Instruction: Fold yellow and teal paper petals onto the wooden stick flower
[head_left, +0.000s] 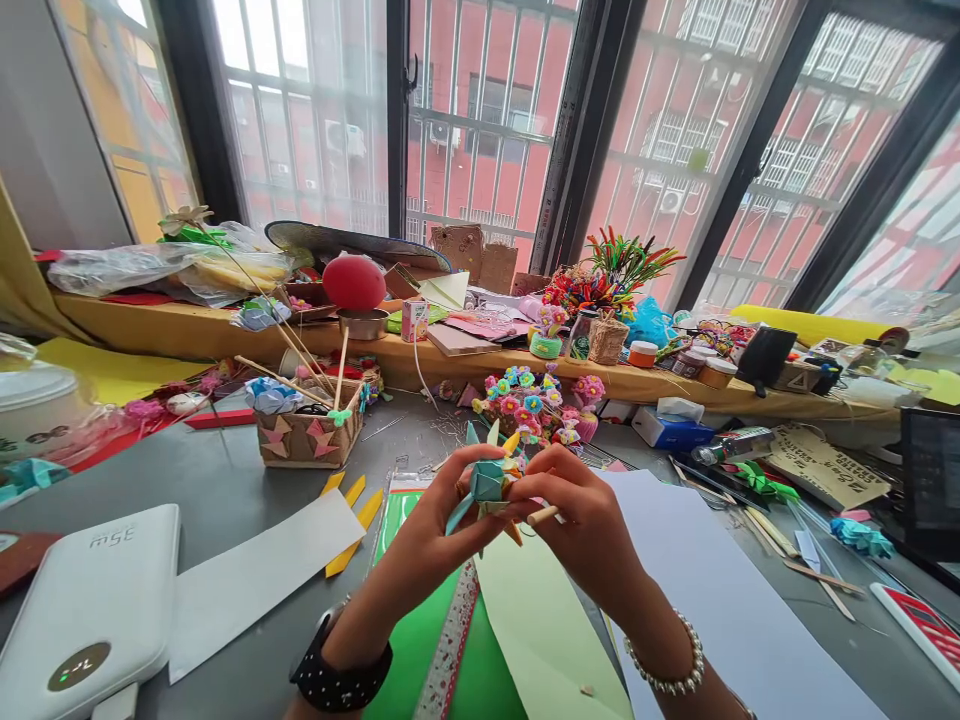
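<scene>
Between both hands, above the desk, is a folded paper flower point(489, 482) with teal, yellow and orange pointed petals. My left hand point(442, 505) is closed on its left side, the fingers behind it and the thumb below. My right hand point(574, 500) pinches the flower's right side, and a thin wooden stick point(543, 516) pokes out from its fingers. Where the right fingertips meet the paper is partly hidden. Below the hands lie a green sheet point(401, 610), a patterned ruler point(452, 650) and a pale green paper strip point(536, 620).
A white power bank point(112, 600) and a white paper strip point(262, 585) lie at left, beside yellow folded strips point(352, 530). Behind stands a cardboard box point(311, 440) holding sticks. White sheets point(705, 590) spread at right. Crocheted flowers point(525, 400) stand behind the hands.
</scene>
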